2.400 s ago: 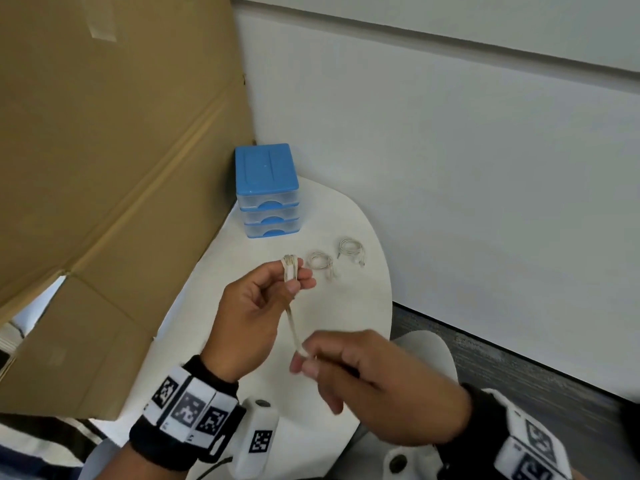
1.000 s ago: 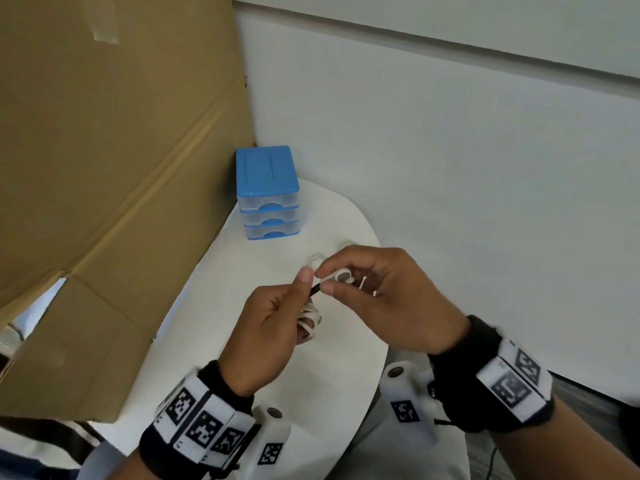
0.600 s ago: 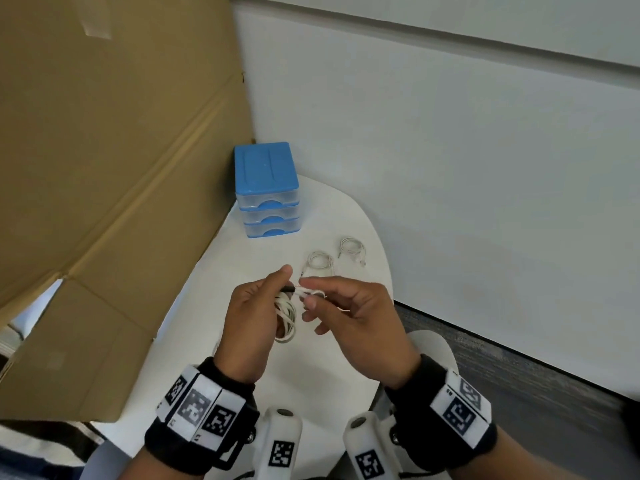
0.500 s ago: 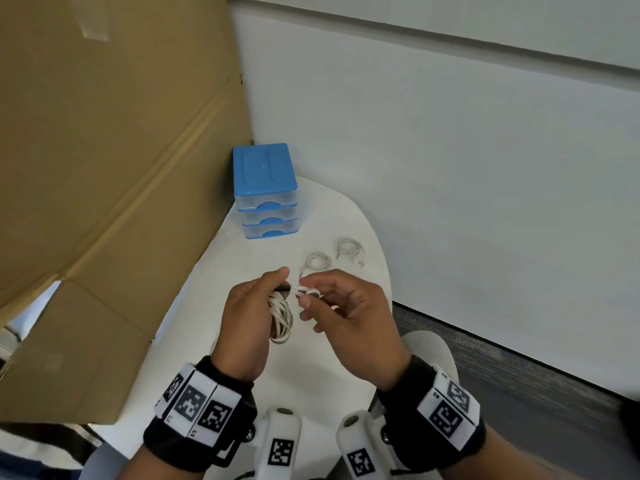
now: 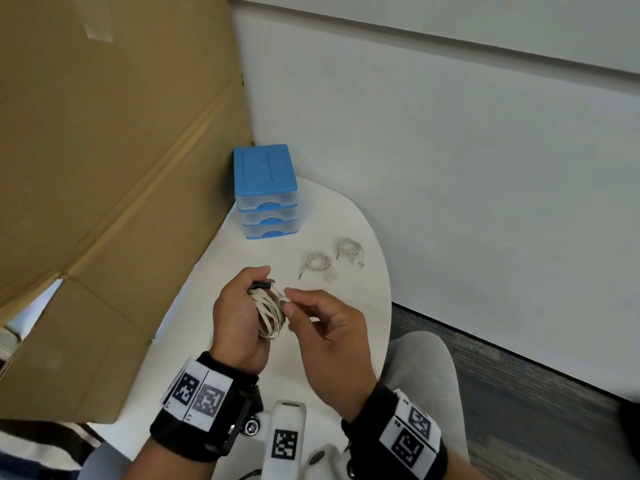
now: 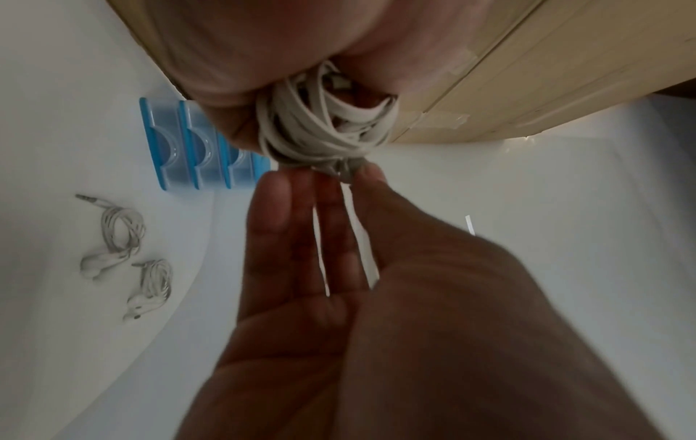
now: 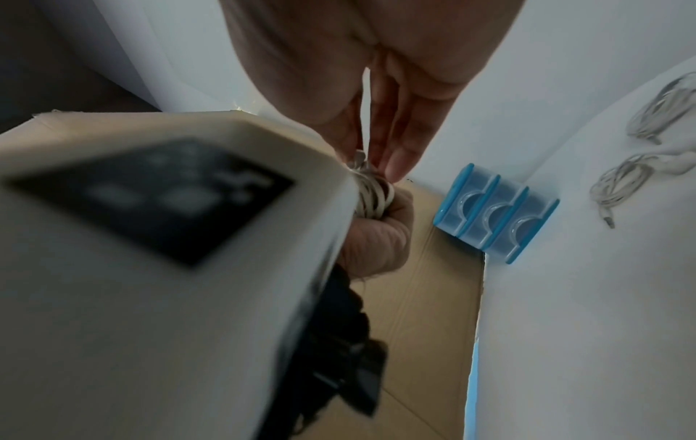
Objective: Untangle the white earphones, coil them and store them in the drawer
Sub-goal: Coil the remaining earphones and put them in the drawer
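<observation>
White flat-cable earphones point(image 5: 268, 315) are wound in loops around the fingers of my left hand point(image 5: 239, 317), which grips the coil point(image 6: 320, 131) above the table. My right hand point(image 5: 325, 323) pinches the cable's end point(image 6: 344, 172) at the top of the coil point(image 7: 371, 195), thumb and fingertips together. The blue-topped drawer unit point(image 5: 265, 192) stands at the table's far left corner with all three clear drawers point(image 7: 493, 214) closed.
Two other coiled white earphones point(image 5: 318, 263) point(image 5: 350, 249) lie on the white round table point(image 5: 346, 220) right of the drawers. A large cardboard sheet point(image 5: 104, 168) leans along the left. A white wall point(image 5: 450, 168) stands behind; grey carpet point(image 5: 519, 375) lies beyond the table's right edge.
The stretched cable has been wound onto my left hand's fingers. My right hand rose from low near the table edge to the coil and now pinches the cable end there.
</observation>
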{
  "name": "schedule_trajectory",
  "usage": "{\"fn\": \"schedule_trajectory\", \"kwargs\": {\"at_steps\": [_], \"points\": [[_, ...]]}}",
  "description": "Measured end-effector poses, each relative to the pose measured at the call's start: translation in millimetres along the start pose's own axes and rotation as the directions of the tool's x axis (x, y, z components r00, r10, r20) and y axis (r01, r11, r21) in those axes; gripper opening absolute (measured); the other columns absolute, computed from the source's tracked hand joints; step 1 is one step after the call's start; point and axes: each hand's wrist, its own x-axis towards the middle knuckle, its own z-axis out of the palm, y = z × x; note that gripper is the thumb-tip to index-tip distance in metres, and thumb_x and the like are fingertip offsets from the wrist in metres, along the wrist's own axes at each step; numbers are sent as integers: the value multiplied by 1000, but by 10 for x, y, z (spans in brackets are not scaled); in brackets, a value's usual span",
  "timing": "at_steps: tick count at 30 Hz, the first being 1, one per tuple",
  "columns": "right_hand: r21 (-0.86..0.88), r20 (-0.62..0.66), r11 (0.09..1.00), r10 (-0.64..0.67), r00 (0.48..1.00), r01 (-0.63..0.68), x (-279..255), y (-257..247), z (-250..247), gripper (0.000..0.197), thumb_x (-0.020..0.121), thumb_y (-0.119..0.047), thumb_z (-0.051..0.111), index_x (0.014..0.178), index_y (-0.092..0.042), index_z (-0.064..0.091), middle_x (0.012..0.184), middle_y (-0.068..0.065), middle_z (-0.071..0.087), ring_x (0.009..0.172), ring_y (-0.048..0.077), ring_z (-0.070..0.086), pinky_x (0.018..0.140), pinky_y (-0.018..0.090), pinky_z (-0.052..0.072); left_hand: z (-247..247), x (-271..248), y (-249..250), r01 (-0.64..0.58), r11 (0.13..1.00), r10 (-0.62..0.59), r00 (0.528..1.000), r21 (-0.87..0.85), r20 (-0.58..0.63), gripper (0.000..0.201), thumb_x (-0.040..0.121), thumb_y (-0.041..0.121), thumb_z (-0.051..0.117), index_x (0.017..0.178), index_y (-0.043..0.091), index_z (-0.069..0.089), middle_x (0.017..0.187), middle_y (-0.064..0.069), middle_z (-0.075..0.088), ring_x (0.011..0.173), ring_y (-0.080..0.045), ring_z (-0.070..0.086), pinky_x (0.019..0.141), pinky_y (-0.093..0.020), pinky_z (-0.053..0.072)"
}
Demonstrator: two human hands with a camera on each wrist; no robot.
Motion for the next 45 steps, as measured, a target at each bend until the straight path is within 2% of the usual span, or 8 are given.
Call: {"fn": "schedule_trajectory", "kwargs": {"at_steps": [4,8,18,24,32,35,40,45], "points": [[19,0,1000,-15,1000,15,-2,-44,27,16,91,-6,64,91,-22,69,82,-2,74,77,13,70,76,26,56,13,-8,-6,-36,998,37,999,58,-13,26,80,23,61,59,13,52,64,-3,46,51,-18,43,53,-31,35],[107,10,993,51,999,-52,10,-55,53,18,89,-5,65,88,-22,67,82,5,75,74,23,71,76,43,59,30,-36,9,-23,999,22,1000,47,20,27,86,27,58,64,13,50,64,0,44,47,-15,45,45,-26,40],[91,71,990,102,992,-108,55,-27,-1,32,82,4,71,67,-23,65,81,7,73,62,17,66,51,28,53,71,-97,-36,-79,992,86,994,98,-73,37,89,29,61,56,14,53,56,-2,47,48,-15,45,59,-32,39],[131,169,982,116,979,-139,87,27,-147,11,85,2,69,82,-8,73,85,15,74,76,27,70,57,27,55,78,-73,-58,-108,967,140,982,230,-128,41,92,31,58,59,11,45,58,-5,41,46,-16,40,56,-30,36],[132,173,971,173,970,-197,75,69,-199,14,88,-3,64,91,-9,77,90,4,74,82,13,66,63,29,54,219,-91,-134,-182,925,249,953,334,-170,45,95,38,53,62,10,43,56,-4,36,50,-16,35,54,-29,32],[86,227,978,166,959,-190,68,44,-235,16,81,-16,75,97,-17,76,97,1,75,94,13,68,75,41,55,237,-75,-129,-241,867,320,940,436,-116,52,98,47,43,63,9,42,56,-3,38,47,-11,38,55,-28,36],[49,199,984,158,967,-171,145,73,-274,20,73,-12,84,89,-13,73,90,1,75,88,10,67,70,26,52,205,-26,-158,-197,848,244,969,492,-33,57,96,56,38,69,6,45,64,-11,41,61,-21,42,66,-34,42],[0,131,987,160,978,-161,179,156,-238,10,78,-9,77,81,-17,72,83,-1,75,81,9,66,70,34,52,119,5,-201,-216,840,213,975,498,64,63,96,58,35,65,4,48,56,-7,42,55,-18,41,63,-33,40]]}}
